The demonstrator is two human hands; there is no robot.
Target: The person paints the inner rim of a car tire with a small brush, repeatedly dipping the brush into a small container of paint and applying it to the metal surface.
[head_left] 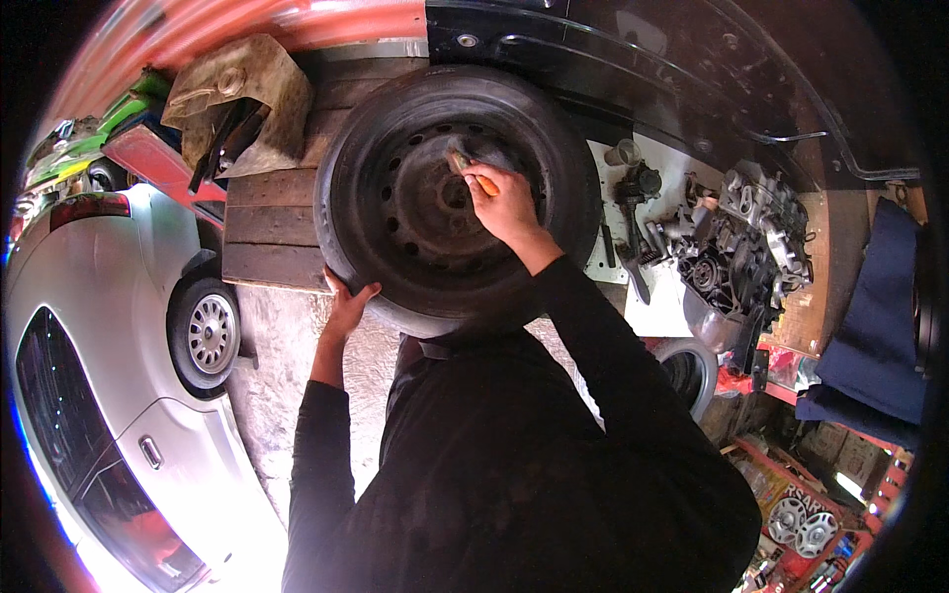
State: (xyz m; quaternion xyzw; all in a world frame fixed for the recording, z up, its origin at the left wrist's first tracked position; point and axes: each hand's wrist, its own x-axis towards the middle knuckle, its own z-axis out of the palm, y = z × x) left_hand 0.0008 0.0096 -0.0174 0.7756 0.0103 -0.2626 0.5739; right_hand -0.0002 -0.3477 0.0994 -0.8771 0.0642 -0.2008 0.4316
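A black tire on a dark steel wheel (415,212) lies flat on a wooden bench, its dusty, holed disc facing up. At its lower left edge, my left hand (346,304) grips the tire's sidewall, the thumb pointing along the rubber and the other fingers partly hidden. My right hand (506,206) is closed round a small brush (487,185) with an orange handle. The brush's head sits over the disc, just above the hub centre; whether its tip touches the metal is hard to tell.
Left of the tire are the bench's planks (272,222) and a cut-open container (242,94) holding dark tools. An engine (736,257) and loose metal parts stand at right. A silver car (129,366) is parked at left. Another tire (687,376) leans beside me.
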